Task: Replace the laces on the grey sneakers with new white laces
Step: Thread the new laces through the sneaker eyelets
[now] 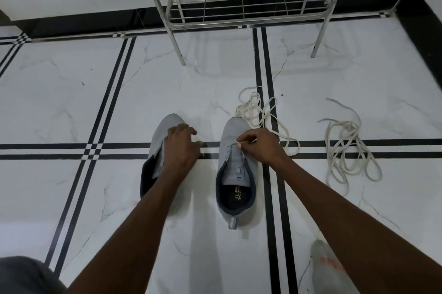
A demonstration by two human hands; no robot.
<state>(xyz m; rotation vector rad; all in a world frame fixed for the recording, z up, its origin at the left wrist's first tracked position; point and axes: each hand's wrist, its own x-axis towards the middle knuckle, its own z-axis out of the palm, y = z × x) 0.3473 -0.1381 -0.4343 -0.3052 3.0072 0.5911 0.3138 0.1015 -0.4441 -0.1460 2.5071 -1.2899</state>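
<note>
Right hand [259, 146] pinching lace [263, 116] over sneaker [235, 174]

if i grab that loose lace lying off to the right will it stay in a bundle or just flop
The loose lace will probably flop: it lies in slack, uneven loops on the floor. It looks thin and light. Its overlapping loops may tangle when lifted.

Lace tangle [344, 150] right; floor [59, 102] left open.

Two sneakers sit side by side at frame centre on the floor [71, 107]: the left sneaker [156, 147] under the left hand [181, 147], the right sneaker [235, 174] under the right hand [260, 147]. A lace [263, 114] trails upper right of it, a second lace [346, 147] farther right; a metal rack [244, 1] stands at top centre.
</note>
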